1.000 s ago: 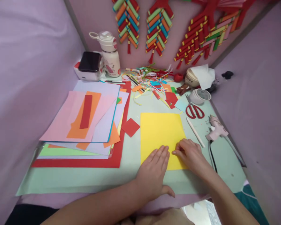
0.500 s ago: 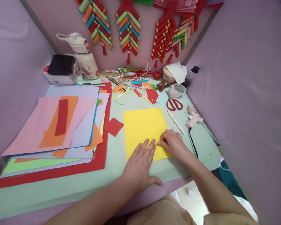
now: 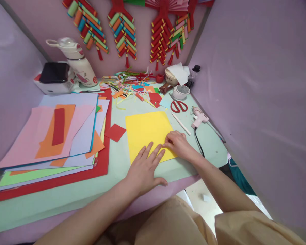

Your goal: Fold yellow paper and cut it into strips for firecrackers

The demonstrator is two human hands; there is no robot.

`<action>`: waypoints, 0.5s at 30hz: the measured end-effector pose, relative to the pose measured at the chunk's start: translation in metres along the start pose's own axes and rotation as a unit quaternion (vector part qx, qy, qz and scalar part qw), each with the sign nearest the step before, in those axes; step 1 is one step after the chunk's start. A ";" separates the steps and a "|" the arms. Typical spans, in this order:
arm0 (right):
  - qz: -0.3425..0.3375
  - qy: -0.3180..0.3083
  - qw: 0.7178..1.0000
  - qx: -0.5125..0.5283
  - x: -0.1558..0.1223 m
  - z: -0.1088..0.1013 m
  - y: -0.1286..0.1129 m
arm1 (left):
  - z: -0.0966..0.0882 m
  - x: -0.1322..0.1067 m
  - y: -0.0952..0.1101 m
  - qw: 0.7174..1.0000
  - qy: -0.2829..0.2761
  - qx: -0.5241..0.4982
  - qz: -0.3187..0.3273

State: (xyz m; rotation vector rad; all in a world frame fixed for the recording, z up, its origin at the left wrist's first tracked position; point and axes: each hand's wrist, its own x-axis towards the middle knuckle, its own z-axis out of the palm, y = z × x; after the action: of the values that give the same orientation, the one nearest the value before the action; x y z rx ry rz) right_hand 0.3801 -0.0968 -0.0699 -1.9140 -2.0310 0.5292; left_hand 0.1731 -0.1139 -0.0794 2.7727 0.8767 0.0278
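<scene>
A yellow sheet of paper (image 3: 146,131) lies flat on the pale green table (image 3: 122,172). My left hand (image 3: 145,168) rests flat on the sheet's near edge, fingers stretched out and spread. My right hand (image 3: 177,143) sits at the sheet's near right corner, fingers curled and pressed down on the paper as in a pinch. A small red paper square (image 3: 115,132) lies just left of the sheet.
A stack of coloured sheets (image 3: 53,136) fills the left. Red scissors (image 3: 178,105), a white stick (image 3: 180,123), a pink glue gun (image 3: 199,117) with its cord and a tape roll (image 3: 181,92) lie right. Paper scraps (image 3: 132,86), a bottle (image 3: 77,63) and a small box-shaped device (image 3: 54,77) stand at the back.
The view has swung to the right and tilted down, so everything sits further left in the picture. Both hands stay on the yellow sheet's near edge in much the same pose.
</scene>
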 end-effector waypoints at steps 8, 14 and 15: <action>-0.009 0.019 1.000 0.004 -0.002 0.002 0.001 | -0.002 0.000 0.002 1.000 0.000 0.012 0.002; -0.012 0.028 1.000 0.001 -0.003 0.004 0.002 | -0.007 0.000 0.002 1.000 -0.009 0.012 0.005; -0.013 0.030 0.999 0.001 -0.003 0.004 0.002 | -0.007 0.000 0.002 1.000 -0.010 0.012 0.005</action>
State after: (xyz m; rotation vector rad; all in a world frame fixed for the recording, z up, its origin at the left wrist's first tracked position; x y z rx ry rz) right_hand 0.3798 -0.0997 -0.0740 -1.8765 -2.0146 0.4600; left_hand 0.1738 -0.1142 -0.0716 2.7957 0.8628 -0.0087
